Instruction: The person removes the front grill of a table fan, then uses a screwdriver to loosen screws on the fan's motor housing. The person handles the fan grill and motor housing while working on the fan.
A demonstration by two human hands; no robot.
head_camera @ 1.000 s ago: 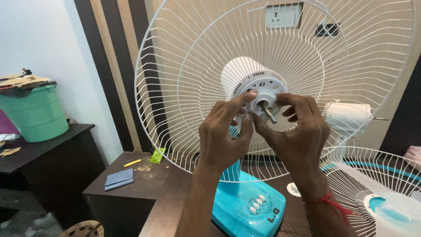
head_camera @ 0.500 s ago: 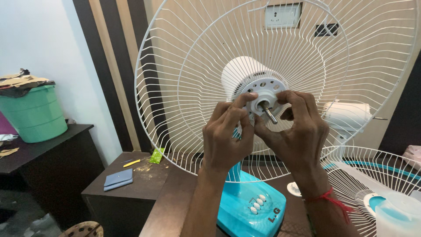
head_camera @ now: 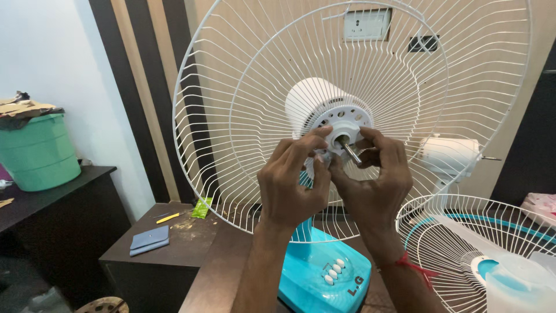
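Fingertips of both hands (head_camera: 333, 185) perhaps pinch the fan hub (head_camera: 343, 128); contact hidden.

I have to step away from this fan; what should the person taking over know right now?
Left hand: fingers pinch at the white hub ring beside the motor shaft.
Right hand: fingers on the other side of the ring.
Rear wire guard sits on the motor housing, above the turquoise fan base.
Done: guard placed over the shaft.
Left: no blade or front cover on yet; a second guard lies at right.
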